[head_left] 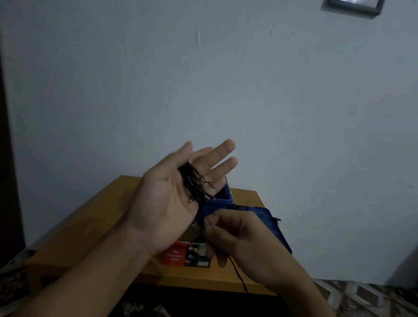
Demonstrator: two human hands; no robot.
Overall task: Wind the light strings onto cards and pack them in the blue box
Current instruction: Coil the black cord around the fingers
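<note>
Just above blue box (pixel 224 198) rim, right hand (pixel 236 237) pinches light string (pixel 194 185).

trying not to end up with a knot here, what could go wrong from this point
The light string bundle lies loose across the open palm of the left hand, fingers straight: its loops could slip off and tangle.
The strand pinched by the right hand trails down past the table edge and may snag there.
Stray wire ends lie over the blue box and could catch.

Dark blue cardboard box (pixel 268 222), black wire light string (pixel 194 182), orange-brown wooden table (pixel 109 225), red printed package (pixel 175 256), brown-and-white patterned floor (pixel 372 309).
</note>
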